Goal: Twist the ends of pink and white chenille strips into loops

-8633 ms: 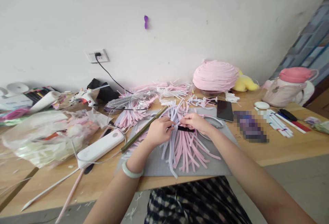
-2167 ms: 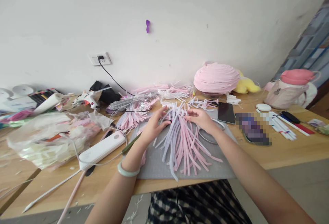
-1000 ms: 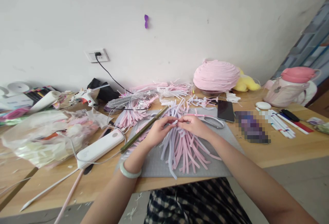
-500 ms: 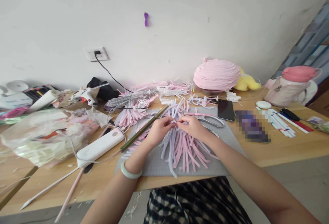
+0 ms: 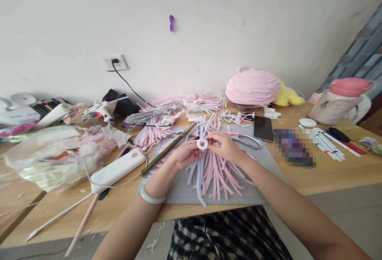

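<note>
A small white ring (image 5: pixel 202 148), which looks like a pipe cleaner bent into a circle, is held up between my hands. My left hand (image 5: pixel 187 154) has its palm turned up, with the fingertips closed on the ring's left side. From the right, my right hand (image 5: pixel 224 146) pinches the same ring, its index finger along the top. Below and behind lies a fanned bundle of pink and pale lilac pipe cleaners (image 5: pixel 219 176) on a grey cutting mat (image 5: pixel 264 186). Scissors (image 5: pixel 250 140) rest right of the bundle.
A green stick (image 5: pixel 167 149) slants left of my hands. Farther left are a white corded device (image 5: pixel 117 169), a plastic bag (image 5: pixel 38 156) and a glue gun (image 5: pixel 103 110). Rightward are a phone (image 5: pixel 263 128), markers (image 5: pixel 330 144), a pink coil (image 5: pixel 253 86) and a jug (image 5: pixel 337 100).
My hands have turned the ring to face the camera, so its hole now shows. My left hand has rolled palm up and dropped slightly.
</note>
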Motion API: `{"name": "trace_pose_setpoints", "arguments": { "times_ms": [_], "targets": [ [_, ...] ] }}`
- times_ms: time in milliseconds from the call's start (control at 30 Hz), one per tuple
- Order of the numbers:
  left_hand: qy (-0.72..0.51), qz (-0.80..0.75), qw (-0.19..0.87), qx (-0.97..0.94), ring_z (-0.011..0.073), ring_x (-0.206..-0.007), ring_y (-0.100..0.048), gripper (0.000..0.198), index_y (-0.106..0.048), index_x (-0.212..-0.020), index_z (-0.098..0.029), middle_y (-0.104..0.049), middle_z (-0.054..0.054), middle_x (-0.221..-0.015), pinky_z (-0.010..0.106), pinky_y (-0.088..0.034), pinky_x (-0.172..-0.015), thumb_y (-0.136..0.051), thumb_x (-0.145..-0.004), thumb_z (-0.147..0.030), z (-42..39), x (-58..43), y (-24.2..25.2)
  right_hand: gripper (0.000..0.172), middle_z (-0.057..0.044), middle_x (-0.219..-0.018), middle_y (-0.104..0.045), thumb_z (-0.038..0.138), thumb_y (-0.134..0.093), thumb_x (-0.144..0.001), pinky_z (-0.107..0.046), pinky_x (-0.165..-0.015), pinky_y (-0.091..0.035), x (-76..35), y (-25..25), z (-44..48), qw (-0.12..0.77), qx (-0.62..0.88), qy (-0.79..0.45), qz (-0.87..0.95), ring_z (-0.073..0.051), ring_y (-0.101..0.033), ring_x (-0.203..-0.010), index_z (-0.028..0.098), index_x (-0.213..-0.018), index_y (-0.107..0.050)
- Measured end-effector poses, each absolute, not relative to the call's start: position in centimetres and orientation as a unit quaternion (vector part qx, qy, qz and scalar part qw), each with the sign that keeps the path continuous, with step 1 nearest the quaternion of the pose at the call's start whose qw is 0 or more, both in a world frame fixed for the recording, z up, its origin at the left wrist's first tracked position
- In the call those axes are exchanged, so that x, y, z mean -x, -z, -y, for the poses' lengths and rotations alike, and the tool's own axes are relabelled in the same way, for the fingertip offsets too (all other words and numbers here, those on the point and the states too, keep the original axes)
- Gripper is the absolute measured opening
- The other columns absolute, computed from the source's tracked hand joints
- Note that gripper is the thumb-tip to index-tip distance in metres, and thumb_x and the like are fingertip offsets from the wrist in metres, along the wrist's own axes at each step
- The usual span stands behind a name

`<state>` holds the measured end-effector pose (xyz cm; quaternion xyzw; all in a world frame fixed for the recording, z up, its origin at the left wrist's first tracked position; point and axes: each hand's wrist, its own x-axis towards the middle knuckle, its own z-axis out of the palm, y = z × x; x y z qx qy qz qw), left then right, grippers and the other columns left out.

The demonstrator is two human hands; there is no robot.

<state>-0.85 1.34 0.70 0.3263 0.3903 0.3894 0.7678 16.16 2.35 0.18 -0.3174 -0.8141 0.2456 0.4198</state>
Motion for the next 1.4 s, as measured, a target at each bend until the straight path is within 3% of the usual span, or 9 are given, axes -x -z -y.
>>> {"name": "trace_pose_setpoints", "arguments": {
  "times_ms": [233,500,733,900,1067,1233,1400],
  "targets": [
    [-0.404,-0.391,0.750,-0.348,0.0069,-0.050,-0.052,0.016,-0.063,-0.066,-0.010,-0.058,0.000,-0.057,0.019,-0.042,-0.052,-0.074,-0.055,-0.014,-1.2,0.5,-0.5,0.014,-0.003,-0.077,-0.062,0.029,-0.056,-0.077,-0.027,-0.063,-0.041,-15.8,0.0,-2.4,0.434,0.331,-0.306,0.780,-0.014,-0.054,-0.069,0.018,-0.080,-0.064],
    [-0.483,-0.368,0.671,-0.425,0.0059,-0.055,-0.051,0.020,-0.064,-0.068,-0.012,-0.062,-0.001,-0.061,0.019,-0.037,-0.058,-0.076,-0.053,-0.017,-0.9,-0.3,-0.4,0.019,0.004,-0.049,-0.053,0.033,-0.068,-0.061,-0.022,-0.046,-0.037,-14.6,0.6,-2.4,0.469,0.389,-0.608,0.508,-0.008,-0.047,-0.044,0.015,-0.063,-0.059],
    [-0.475,-0.341,0.693,-0.421,0.0069,-0.058,-0.054,0.017,-0.063,-0.066,-0.011,-0.062,-0.001,-0.062,0.020,-0.040,-0.063,-0.075,-0.056,-0.018,-0.7,-0.3,-0.4,0.017,0.004,-0.046,-0.050,0.024,-0.068,-0.057,-0.017,-0.041,-0.032,-14.1,-0.2,-1.5,0.447,0.335,-0.749,0.356,-0.004,-0.043,-0.041,0.013,-0.056,-0.055],
    [-0.411,-0.316,0.775,-0.361,0.0068,-0.057,-0.055,0.015,-0.064,-0.072,-0.009,-0.063,0.003,-0.066,0.019,-0.043,-0.061,-0.072,-0.061,-0.015,-0.6,-0.2,-0.2,0.020,0.005,-0.047,-0.048,0.025,-0.069,-0.057,-0.014,-0.037,-0.025,-14.0,-0.4,-1.4,0.454,0.298,-0.758,0.361,-0.001,-0.035,-0.038,0.013,-0.055,-0.053],
    [-0.392,-0.273,0.829,-0.292,0.0048,-0.054,-0.052,0.010,-0.062,-0.070,-0.009,-0.058,0.000,-0.062,0.018,-0.046,-0.060,-0.069,-0.064,-0.010,-0.2,-0.1,-0.7,0.018,0.006,-0.045,-0.045,0.025,-0.066,-0.060,-0.015,-0.035,-0.021,-14.4,-0.4,-1.6,0.433,0.268,-0.773,0.378,-0.001,-0.029,-0.037,0.013,-0.055,-0.053],
    [-0.429,-0.275,0.816,-0.273,0.0059,-0.057,-0.054,0.002,-0.062,-0.070,-0.009,-0.060,0.002,-0.065,0.017,-0.046,-0.060,-0.063,-0.070,-0.008,-0.2,-0.2,-1.1,0.017,0.006,-0.047,-0.045,0.027,-0.066,-0.061,-0.016,-0.037,-0.025,-13.8,0.0,-1.3,0.474,0.261,-0.750,0.380,-0.003,-0.032,-0.040,0.014,-0.058,-0.054],
    [-0.496,-0.259,0.786,-0.264,0.0052,-0.055,-0.053,0.007,-0.060,-0.065,-0.009,-0.057,0.000,-0.059,0.015,-0.046,-0.059,-0.062,-0.071,-0.011,-0.4,-0.4,-0.8,0.020,0.007,-0.048,-0.043,0.032,-0.067,-0.063,-0.018,-0.040,-0.030,-13.0,0.9,-0.9,0.543,0.275,-0.663,0.437,-0.005,-0.038,-0.044,0.018,-0.065,-0.053]
  ]
}}
